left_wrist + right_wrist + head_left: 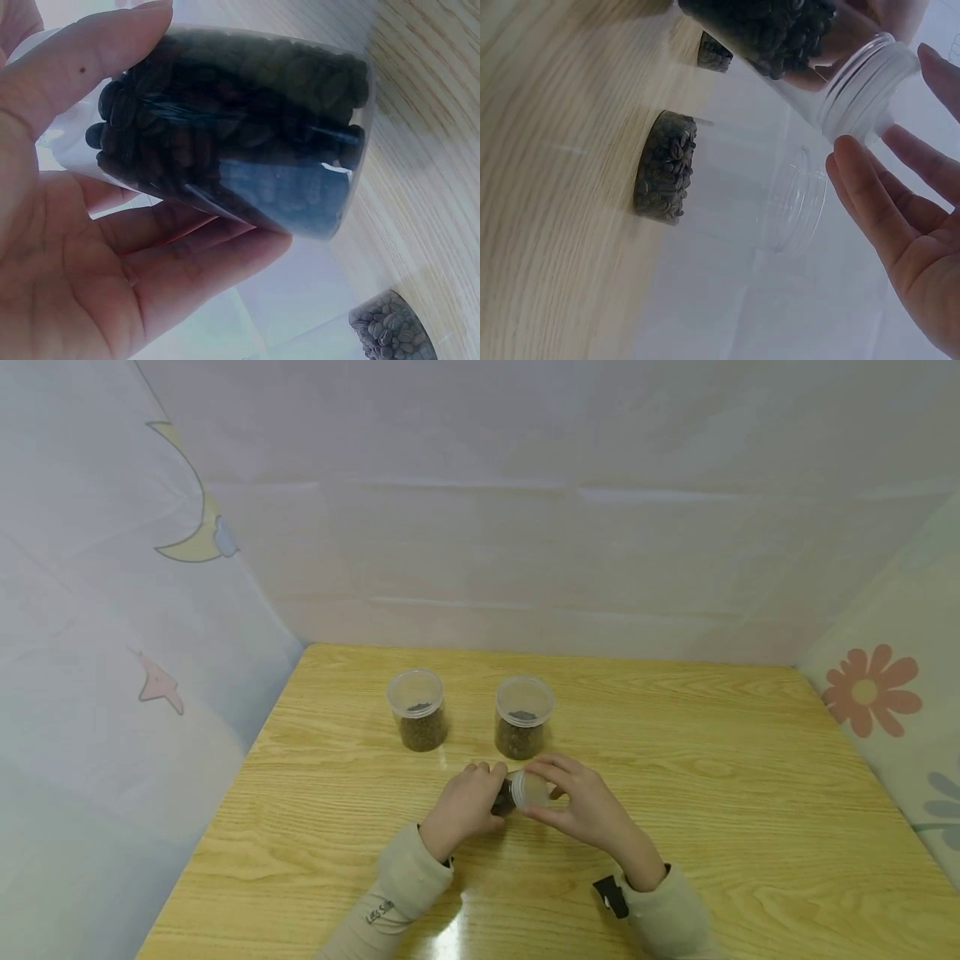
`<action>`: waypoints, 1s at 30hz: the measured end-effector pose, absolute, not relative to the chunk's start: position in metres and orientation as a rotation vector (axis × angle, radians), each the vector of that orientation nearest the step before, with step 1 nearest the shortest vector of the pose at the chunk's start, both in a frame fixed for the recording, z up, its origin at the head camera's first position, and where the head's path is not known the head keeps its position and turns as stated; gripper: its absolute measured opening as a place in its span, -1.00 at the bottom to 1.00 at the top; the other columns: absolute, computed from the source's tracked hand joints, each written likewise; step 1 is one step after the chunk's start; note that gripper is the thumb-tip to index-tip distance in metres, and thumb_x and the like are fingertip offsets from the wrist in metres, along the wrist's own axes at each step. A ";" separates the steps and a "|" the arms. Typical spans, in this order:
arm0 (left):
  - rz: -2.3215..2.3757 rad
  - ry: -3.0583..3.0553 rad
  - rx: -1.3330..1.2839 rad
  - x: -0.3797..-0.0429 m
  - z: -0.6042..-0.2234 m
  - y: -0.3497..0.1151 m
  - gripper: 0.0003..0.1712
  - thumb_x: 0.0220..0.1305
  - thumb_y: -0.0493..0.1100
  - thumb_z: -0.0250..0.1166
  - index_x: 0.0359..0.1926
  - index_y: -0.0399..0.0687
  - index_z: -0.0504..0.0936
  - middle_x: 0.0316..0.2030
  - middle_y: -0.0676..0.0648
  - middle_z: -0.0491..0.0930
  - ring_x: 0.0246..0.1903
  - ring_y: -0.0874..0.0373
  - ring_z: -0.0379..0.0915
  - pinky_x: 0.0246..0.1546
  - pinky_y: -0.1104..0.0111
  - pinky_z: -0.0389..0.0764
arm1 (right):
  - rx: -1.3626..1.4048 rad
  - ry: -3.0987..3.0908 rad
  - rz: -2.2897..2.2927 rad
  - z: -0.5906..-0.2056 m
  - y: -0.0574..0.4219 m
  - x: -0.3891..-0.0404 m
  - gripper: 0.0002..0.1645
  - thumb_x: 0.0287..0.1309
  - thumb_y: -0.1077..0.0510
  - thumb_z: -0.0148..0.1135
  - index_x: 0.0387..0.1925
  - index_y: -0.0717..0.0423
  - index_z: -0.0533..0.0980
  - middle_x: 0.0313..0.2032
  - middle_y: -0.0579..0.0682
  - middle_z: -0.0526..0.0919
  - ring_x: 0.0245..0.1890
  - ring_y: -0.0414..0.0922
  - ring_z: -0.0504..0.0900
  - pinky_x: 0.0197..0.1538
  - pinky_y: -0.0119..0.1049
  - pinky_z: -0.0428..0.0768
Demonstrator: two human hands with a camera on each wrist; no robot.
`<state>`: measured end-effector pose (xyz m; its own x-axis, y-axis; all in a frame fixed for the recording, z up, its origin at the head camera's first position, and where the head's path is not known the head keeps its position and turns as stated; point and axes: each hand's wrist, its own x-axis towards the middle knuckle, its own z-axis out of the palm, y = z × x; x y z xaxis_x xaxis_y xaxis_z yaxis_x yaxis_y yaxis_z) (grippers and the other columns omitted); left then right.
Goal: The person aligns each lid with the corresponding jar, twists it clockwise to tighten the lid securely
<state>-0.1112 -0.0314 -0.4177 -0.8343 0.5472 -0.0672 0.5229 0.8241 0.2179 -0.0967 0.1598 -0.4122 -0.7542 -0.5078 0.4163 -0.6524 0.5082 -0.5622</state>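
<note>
A clear jar of coffee beans (225,112) lies tilted above the table between the two hands, its screw-top end toward the right. My left hand (465,806) grips the jar's body, thumb on one side and fingers beneath in the left wrist view. At the other end, my right hand (585,802) has its thumb and fingers spread around the clear lid (874,94), fingertips at its edge. Whether the lid is tight or loose cannot be seen. Beans fill the lower part of the held jar.
Two more clear jars stand upright behind the hands, a left jar (423,727) and a right jar (521,735), each partly filled with dark beans. The wooden table (712,760) meets fabric walls (525,552) at its back and sides.
</note>
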 end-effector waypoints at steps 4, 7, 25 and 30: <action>0.285 2.879 0.842 -0.112 -0.418 -0.031 -0.41 -0.16 -0.02 0.52 -0.13 -0.14 0.46 -0.34 -0.10 0.52 -0.36 0.07 0.47 -0.45 0.35 0.53 | 0.962 -2.564 1.090 -0.412 0.158 -0.097 -0.42 -0.23 0.18 0.50 -0.09 0.30 0.53 -0.13 0.12 0.56 -0.31 -0.04 0.60 -0.43 -0.43 0.59; 0.292 2.879 0.839 -0.111 -0.418 -0.031 -0.41 -0.17 -0.03 0.52 -0.13 -0.14 0.46 -0.34 -0.10 0.52 -0.36 0.07 0.47 -0.45 0.35 0.53 | 0.944 -2.574 1.104 -0.411 0.157 -0.096 -0.43 -0.24 0.19 0.50 -0.09 0.30 0.53 -0.15 0.13 0.57 -0.32 -0.04 0.61 -0.45 -0.45 0.58; 0.282 2.892 0.852 -0.109 -0.418 -0.031 -0.39 -0.16 -0.02 0.52 -0.12 -0.16 0.45 -0.33 -0.12 0.53 -0.35 0.06 0.48 -0.43 0.33 0.55 | 0.654 -2.710 1.173 -0.407 0.149 -0.088 -0.47 -0.12 0.10 0.44 -0.11 0.32 0.54 -0.27 0.08 0.61 -0.46 -0.09 0.60 -0.49 -0.58 0.51; 0.282 2.901 0.858 -0.109 -0.418 -0.030 -0.39 -0.18 -0.02 0.53 -0.12 -0.15 0.46 -0.34 -0.11 0.53 -0.36 0.07 0.48 -0.44 0.34 0.54 | 0.580 -2.710 1.099 -0.407 0.146 -0.087 -0.50 -0.15 0.07 0.46 -0.16 0.28 0.58 -0.31 0.09 0.64 -0.52 -0.16 0.59 -0.50 -0.53 0.50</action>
